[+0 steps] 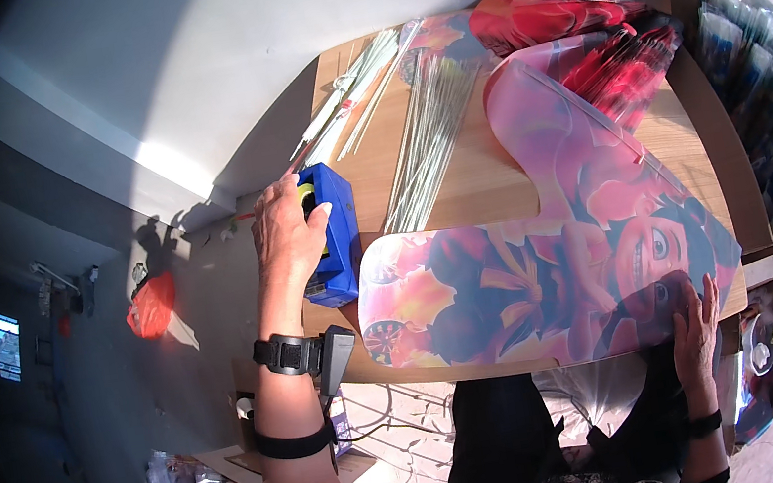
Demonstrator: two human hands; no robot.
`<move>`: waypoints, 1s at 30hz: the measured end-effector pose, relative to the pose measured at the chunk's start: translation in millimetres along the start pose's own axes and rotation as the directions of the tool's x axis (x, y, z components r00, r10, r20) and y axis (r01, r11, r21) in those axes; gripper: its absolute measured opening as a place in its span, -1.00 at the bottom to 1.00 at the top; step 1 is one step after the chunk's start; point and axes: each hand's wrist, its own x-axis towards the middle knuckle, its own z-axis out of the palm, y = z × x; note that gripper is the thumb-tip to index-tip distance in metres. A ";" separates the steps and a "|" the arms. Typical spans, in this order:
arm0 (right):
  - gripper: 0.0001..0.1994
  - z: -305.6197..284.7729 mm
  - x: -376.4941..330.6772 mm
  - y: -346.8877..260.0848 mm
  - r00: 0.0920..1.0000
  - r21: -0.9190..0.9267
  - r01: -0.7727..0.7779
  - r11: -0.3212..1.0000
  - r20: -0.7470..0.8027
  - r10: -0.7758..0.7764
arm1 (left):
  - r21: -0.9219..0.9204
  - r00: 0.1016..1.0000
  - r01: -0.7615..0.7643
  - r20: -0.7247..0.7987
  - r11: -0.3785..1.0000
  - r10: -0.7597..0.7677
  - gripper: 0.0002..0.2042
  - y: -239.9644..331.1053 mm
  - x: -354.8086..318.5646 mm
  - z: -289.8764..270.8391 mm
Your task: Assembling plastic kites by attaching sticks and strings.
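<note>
A blue tape dispenser (337, 234) with a yellow-green roll stands at the table's left edge. My left hand (290, 231) is over its left side, thumb against the top and fingers bent at the far end; whether tape is between the fingertips is hidden. In front of me lies a glossy sheet (514, 292) printed with a cartoon figure in pink, orange and dark tones, its upper arm reaching away from me. My right hand (696, 331) rests with outstretched fingers on the sheet's near right edge.
Thin pale sticks (431, 135) lie in bundles on the wooden table (488, 181). Red printed pieces (616, 72) are heaped at the far right. Plastic-wrapped packs (766, 105) stand beyond the table's right side. An orange bag (152, 306) sits on the floor at left.
</note>
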 end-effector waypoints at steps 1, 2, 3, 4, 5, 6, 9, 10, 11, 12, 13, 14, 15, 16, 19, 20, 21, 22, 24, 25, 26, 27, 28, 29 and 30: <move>-0.50 0.4 1.1 -9.6 0.995 0.018 0.063 0.998 -0.075 -0.062 | -0.056 0.999 -0.016 0.028 0.998 0.017 -0.52 14.7 3.7 -6.2; -0.50 -1.0 2.4 -18.2 0.995 0.019 0.061 0.998 -0.079 -0.059 | -0.115 0.998 -0.031 0.056 0.993 0.038 -0.55 28.6 7.9 -5.0; -0.52 -2.7 3.5 -26.6 0.990 0.080 0.127 0.989 -0.064 -0.122 | -0.177 0.994 -0.052 0.082 0.983 0.068 -0.59 41.2 15.4 3.9; -0.53 -2.3 4.6 -36.4 0.981 0.148 0.195 0.970 -0.052 -0.189 | -0.203 0.992 -0.076 0.079 0.976 0.094 -0.57 51.8 20.6 16.2; -0.63 0.2 5.4 -48.8 0.983 0.227 0.183 0.957 -0.043 -0.178 | -0.252 0.991 -0.052 0.108 0.966 0.081 -0.56 62.2 28.7 32.4; -0.65 3.9 6.7 -56.2 0.977 0.269 0.214 0.939 -0.064 -0.205 | -0.212 0.981 -0.088 0.154 0.973 0.122 -0.51 74.3 38.9 50.4; -0.58 12.6 10.5 -83.0 0.964 0.398 0.247 0.884 -0.013 -0.264 | -0.059 0.984 -0.005 0.180 0.998 0.015 -0.50 76.7 60.6 102.3; -0.53 16.1 10.4 -85.5 0.963 0.430 0.242 0.870 0.005 -0.270 | -0.047 0.968 0.120 0.225 0.992 -0.107 -0.50 75.1 72.1 113.1; -0.54 21.8 11.8 -84.5 0.963 0.414 0.248 0.876 -0.006 -0.270 | -0.028 0.936 0.243 0.269 0.969 -0.227 -0.50 71.4 81.5 123.1; -0.54 25.0 12.8 -81.7 0.965 0.412 0.240 0.879 -0.007 -0.261 | -0.017 0.920 0.324 0.238 0.946 -0.310 -0.53 72.3 89.3 128.4; -0.54 26.3 13.5 -79.1 0.967 0.409 0.235 0.882 -0.007 -0.255 | 0.017 0.915 0.340 0.225 0.940 -0.335 -0.54 68.2 97.7 134.5; -0.54 27.1 14.8 -77.4 0.968 0.407 0.231 0.884 -0.007 -0.250 | 0.052 0.909 0.358 0.210 0.932 -0.361 -0.55 61.8 105.9 140.5; -0.55 26.7 15.6 -77.6 0.971 0.413 0.223 0.883 -0.011 -0.240 | 0.071 0.898 0.392 0.188 0.917 -0.398 -0.57 57.4 111.1 146.5; -0.55 26.9 15.9 -77.0 0.973 0.415 0.214 0.884 -0.007 -0.232 | 0.089 0.885 0.426 0.163 0.900 -0.435 -0.58 53.3 115.9 152.3; -0.56 31.1 15.8 -74.6 0.972 0.401 0.220 0.889 -0.009 -0.236 | 0.157 0.835 0.476 0.229 0.865 -0.501 -0.65 33.3 125.5 169.4; -0.56 31.9 17.0 -75.0 0.974 0.399 0.211 0.892 -0.005 -0.228 | 0.168 0.844 0.457 0.225 0.873 -0.486 -0.67 31.2 126.7 173.9; -0.57 32.0 18.1 -76.6 0.973 0.393 0.217 0.894 -0.014 -0.230 | 0.170 0.845 0.452 0.232 0.876 -0.481 -0.67 31.7 128.7 175.9; -0.59 31.8 18.9 -77.3 0.972 0.387 0.223 0.895 -0.024 -0.232 | 0.145 0.846 0.446 0.255 0.883 -0.469 -0.70 32.4 130.5 177.1; -0.59 30.4 19.8 -77.3 0.973 0.390 0.217 0.895 -0.017 -0.228 | 0.121 0.847 0.438 0.278 0.891 -0.454 -0.73 30.3 133.1 179.0; -0.60 29.8 19.7 -77.5 0.973 0.393 0.217 0.894 -0.014 -0.230 | 0.135 0.874 0.391 0.257 0.910 -0.413 -0.76 27.6 133.8 180.0; -0.60 30.1 19.3 -77.3 0.973 0.395 0.216 0.893 -0.015 -0.229 | 0.151 0.898 0.343 0.235 0.927 -0.371 -0.78 25.1 134.1 180.5; -0.60 31.0 18.6 -76.3 0.973 0.389 0.213 0.896 -0.003 -0.230 | 0.151 0.899 0.341 0.236 0.928 -0.369 -0.78 25.2 134.0 181.4; -0.60 31.5 17.9 -75.7 0.973 0.384 0.211 0.899 0.008 -0.231 | 0.200 0.920 0.295 0.205 0.934 -0.335 -0.79 25.0 133.7 181.6; -0.60 31.3 17.8 -75.5 0.973 0.385 0.210 0.899 0.007 -0.231 | 0.249 0.938 0.250 0.175 0.936 -0.298 -0.80 24.7 133.4 181.2; -0.61 31.6 18.4 -75.2 0.973 0.381 0.208 0.901 0.011 -0.229 | 0.247 0.939 0.247 0.176 0.937 -0.294 -0.80 29.4 132.4 179.6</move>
